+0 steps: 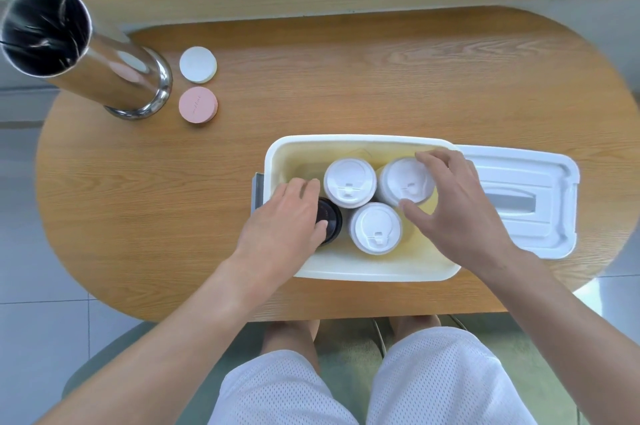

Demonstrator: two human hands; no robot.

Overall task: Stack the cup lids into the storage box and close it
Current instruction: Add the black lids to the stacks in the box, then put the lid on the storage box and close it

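An open white storage box [374,275] with a pale yellow inside stands on the wooden table. Three stacks of white cup lids stand in it: one at the back middle [349,182], one at the front middle [375,228], one at the back right [405,180]. A black lid stack [330,218] stands at the box's left end. My left hand [287,217] grips the black stack from the left. My right hand [457,210] curls its fingers and thumb round the back-right white stack. The box's white cover [526,198] lies upside down just right of the box.
A tall steel cylinder [104,68] stands at the table's back left. Beside it lie a white round coaster [198,64] and a pink one [198,109]. The table's front edge is close to my knees.
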